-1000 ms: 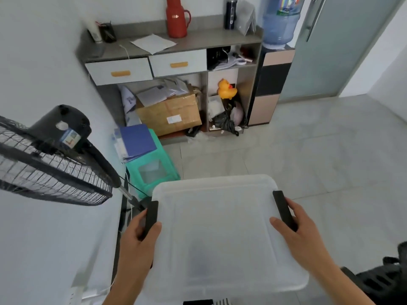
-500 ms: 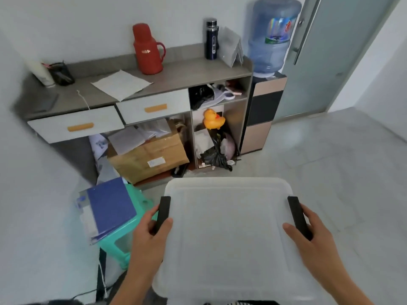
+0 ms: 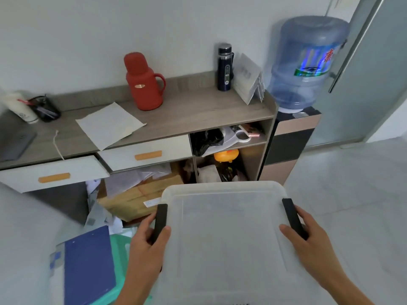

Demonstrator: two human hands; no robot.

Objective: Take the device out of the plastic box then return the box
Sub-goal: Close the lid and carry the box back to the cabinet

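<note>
A translucent white plastic box [image 3: 226, 236] with its lid on fills the lower middle of the head view, held level in the air in front of me. My left hand [image 3: 146, 249] grips its left side at the black latch [image 3: 159, 221]. My right hand [image 3: 310, 245] grips the right side at the other black latch [image 3: 291, 216]. The lid is cloudy, so what lies inside the box is hidden. No device is in sight.
A grey sideboard [image 3: 176, 115] stands ahead with a red thermos [image 3: 143, 82], a dark bottle [image 3: 224, 67] and papers on top; cardboard box [image 3: 136, 197] underneath. A water dispenser [image 3: 301, 69] stands at its right. A green stool [image 3: 120, 260] with a blue folder [image 3: 88, 265] sits at lower left.
I have moved closer to the sideboard with the box held in both hands; the view has risen. The black fan at the left has dropped out of sight.
</note>
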